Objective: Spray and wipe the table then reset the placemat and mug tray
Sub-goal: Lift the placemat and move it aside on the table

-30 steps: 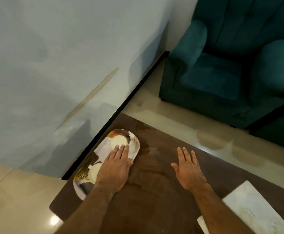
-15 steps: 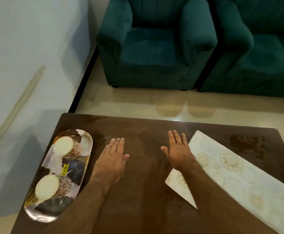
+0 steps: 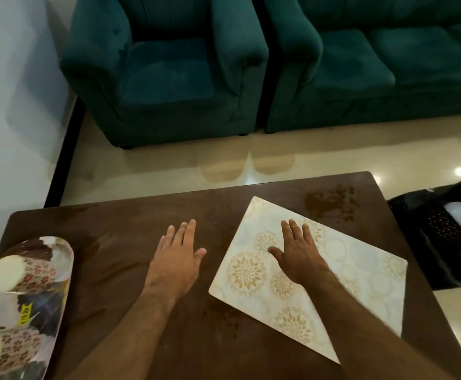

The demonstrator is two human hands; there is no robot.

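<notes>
Placemat [image 3: 347,272] sits crooked under the right hand [image 3: 299,259], fingers spread flat, left hand [image 3: 176,263] splayed, empty on desk [image 3: 119,242]: press evenly, swivel it square.

The dark wooden table [image 3: 130,270] bears a skewed placemat [image 3: 361,275] at right; a mug tray [image 3: 45,311] at left.

Mug tray [image 3: 45,311] on the bench [image 3: 130,270] at its left edge, two mugs [image 3: 7,272] on it, one nearer than the other. Placemat [image 3: 341,270] on bench right half, lying askew. Left hand [image 3: 177,261] over bare bench between tray and placemat; right hand [image 3: 298,256] over placemat. Armchair [image 3: 163,67] and sofa [image 3: 374,58] behind bench across the floor [image 3: 155,171]. Basket [image 3: 443,231] on floor right of bench. Wall [image 3: 13,91] left.
</notes>
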